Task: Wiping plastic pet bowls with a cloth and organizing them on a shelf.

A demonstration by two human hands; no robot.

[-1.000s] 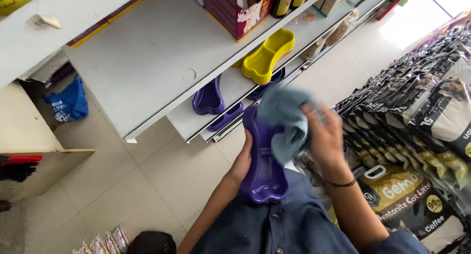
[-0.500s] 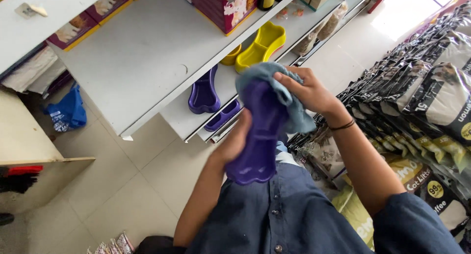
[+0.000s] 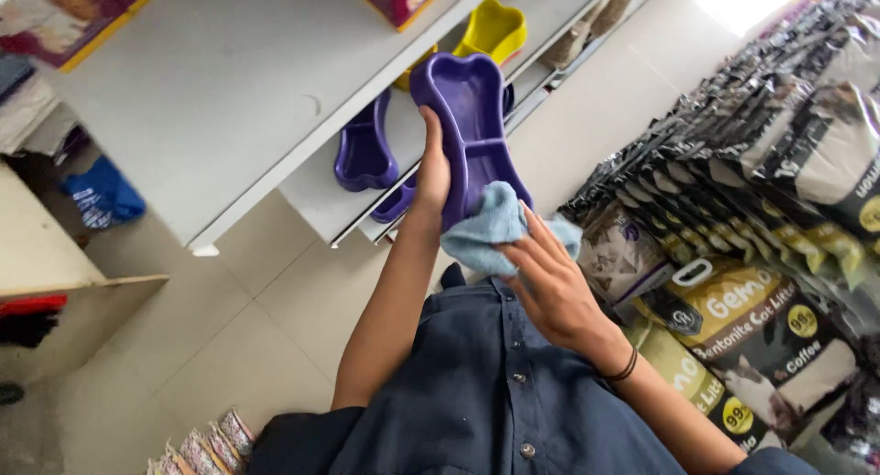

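While scanning from the left: one blue bag [image 3: 103, 196] low on the floor side, one red-edged item under the beige counter, small striped packets [image 3: 197, 447] at bottom left, count unclear. White shelf [image 3: 211, 99] next, with two flat printed packages on top, one purple-yellow at the top-left corner, one maroon at top centre. Lower shelf holds one purple bone-shaped bowl [image 3: 365, 149], a second purple one partly hidden behind my wrist, and one yellow bowl [image 3: 493, 30] further back. My left hand [image 3: 431, 168] has fingers clamped on the edge of a third purple bone-shaped dish [image 3: 467, 127], held up just over the shelf edge. My right hand [image 3: 550, 287] has fingers together, pressing a light blue cloth [image 3: 490, 237] onto the dish's near end. Right: stacked litter bags [image 3: 733, 328], grey-olive with round yellow stickers, too many to count.
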